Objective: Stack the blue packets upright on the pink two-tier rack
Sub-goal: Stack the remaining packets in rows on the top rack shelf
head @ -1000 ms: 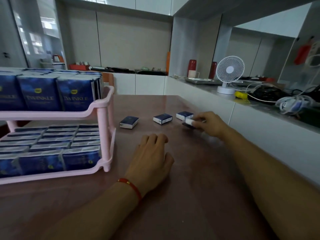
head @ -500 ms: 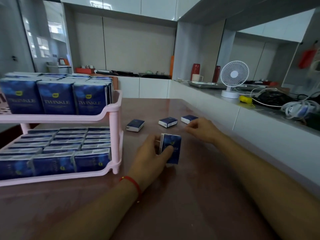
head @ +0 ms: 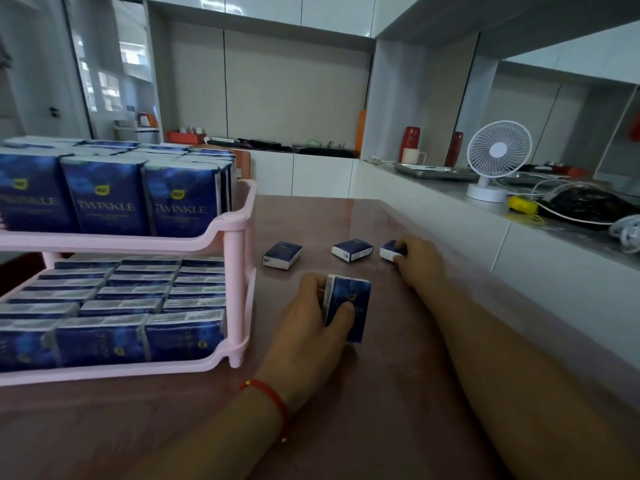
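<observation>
The pink two-tier rack [head: 235, 271] stands at the left, both tiers packed with several blue packets standing upright. My left hand [head: 308, 327] grips a blue packet [head: 353, 306] held upright on the table, just right of the rack. My right hand [head: 415, 261] reaches farther back and closes its fingers on a flat blue packet [head: 389, 251]. Two more packets lie flat on the table, one [head: 282, 255] near the rack and one [head: 352, 250] in the middle.
The brown table [head: 381, 410] runs under both arms. A white counter wall [head: 485, 244] borders it on the right, carrying a white desk fan [head: 495, 164], a yellow object, cables and a metal tray. Cupboards stand behind.
My right hand passed one packet to my left hand, which now holds it upright. My right hand went back to the far right packet and closed on it.
</observation>
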`<action>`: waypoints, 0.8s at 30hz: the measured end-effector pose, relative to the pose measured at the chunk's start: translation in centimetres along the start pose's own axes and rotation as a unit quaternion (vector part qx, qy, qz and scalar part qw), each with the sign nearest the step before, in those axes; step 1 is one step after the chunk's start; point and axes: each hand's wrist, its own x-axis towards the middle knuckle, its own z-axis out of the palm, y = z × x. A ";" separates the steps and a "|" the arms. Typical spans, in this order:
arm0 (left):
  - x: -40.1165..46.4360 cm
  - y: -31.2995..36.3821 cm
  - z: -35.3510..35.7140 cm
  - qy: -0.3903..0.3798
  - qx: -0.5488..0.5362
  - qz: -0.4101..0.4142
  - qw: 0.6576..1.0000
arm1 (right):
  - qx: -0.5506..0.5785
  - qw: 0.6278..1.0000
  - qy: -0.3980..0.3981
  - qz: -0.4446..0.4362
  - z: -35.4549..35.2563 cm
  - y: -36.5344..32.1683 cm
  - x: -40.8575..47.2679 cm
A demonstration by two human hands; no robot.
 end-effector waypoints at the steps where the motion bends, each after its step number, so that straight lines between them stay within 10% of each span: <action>1: 0.0 0.0 0.0 0.000 0.002 0.000 1.000 | 0.012 1.000 -0.012 -0.004 -0.6 0.1 -0.3; 12: -0.9 0.9 -0.6 0.006 -0.037 0.012 0.999 | 0.364 0.873 -0.322 -0.039 -14.6 -2.7 -11.1; 24: -1.1 1.3 -0.1 -0.083 -0.009 0.051 0.995 | 0.294 0.933 -0.143 -0.150 -11.2 -5.9 -17.3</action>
